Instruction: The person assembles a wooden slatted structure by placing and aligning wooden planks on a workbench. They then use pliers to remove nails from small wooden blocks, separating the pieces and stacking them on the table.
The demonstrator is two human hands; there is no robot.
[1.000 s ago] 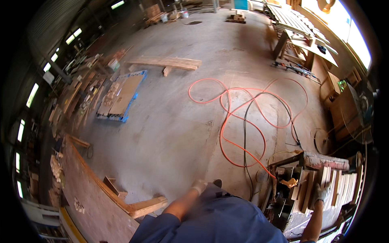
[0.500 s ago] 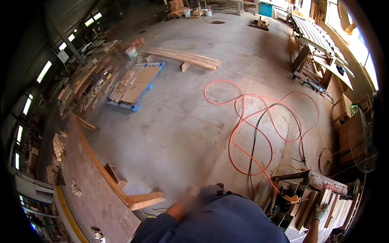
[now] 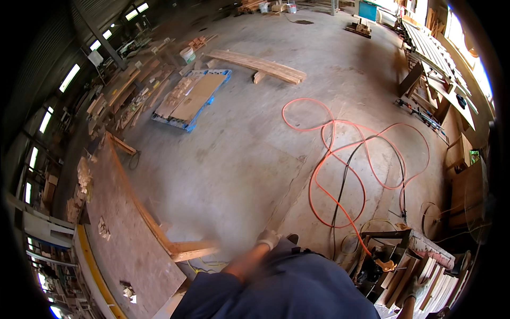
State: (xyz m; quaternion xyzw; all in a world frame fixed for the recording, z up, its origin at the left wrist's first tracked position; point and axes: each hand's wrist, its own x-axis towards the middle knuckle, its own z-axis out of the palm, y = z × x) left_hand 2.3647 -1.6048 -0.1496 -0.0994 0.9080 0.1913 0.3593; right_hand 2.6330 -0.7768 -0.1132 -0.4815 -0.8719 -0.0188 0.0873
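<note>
My left hand (image 3: 269,239), in a pale glove, hangs low in front of my body at the lower middle. The forearm behind it is smeared by motion, and its fingers cannot be made out. Nothing shows in it. At the lower right my right hand (image 3: 419,288), also gloved, lies on a row of wooden strips (image 3: 435,284), its fingers stretched along them. An orange-brown air tool or fitting (image 3: 385,265) at the end of the red hose sits beside the strips, left of that hand.
A red air hose (image 3: 355,122) lies looped over the concrete floor with a black cable. To the left stands a long wood-edged table (image 3: 125,234). Farther off are a blue pallet (image 3: 212,98) with cardboard and a stack of boards (image 3: 260,66). A fan (image 3: 478,196) stands far right.
The floor scene has shifted right and slightly up as my head turned. My left hand has moved forward and right, clearer of my body. My right hand stays at the wooden strips.
</note>
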